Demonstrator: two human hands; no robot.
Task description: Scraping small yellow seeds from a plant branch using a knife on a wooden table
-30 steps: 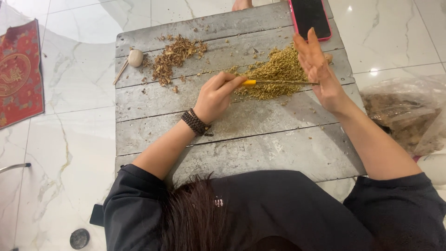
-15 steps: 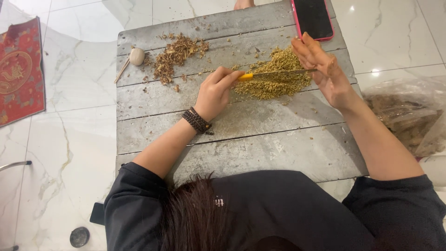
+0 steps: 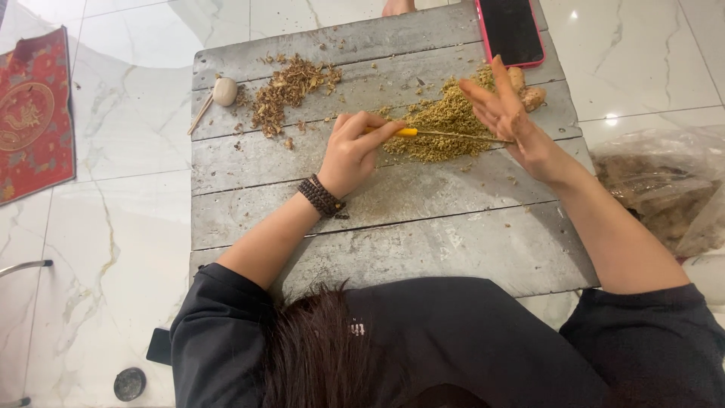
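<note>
Grey wooden table (image 3: 393, 227): 2 dried-herb piles (image 3: 445, 121), 1 yellow-handled tool (image 3: 423, 133), 1 phone (image 3: 512, 30).

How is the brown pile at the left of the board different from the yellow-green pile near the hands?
The loose brown pile of dried bits is darker, coarser and thinly scattered; the dense yellow-green pile of fine bits is paler, finer and heaped thicker. No hand touches the brown pile; the thin yellow-handled tool lies across the yellow-green pile. Both lie on the grey wooden board.
</note>
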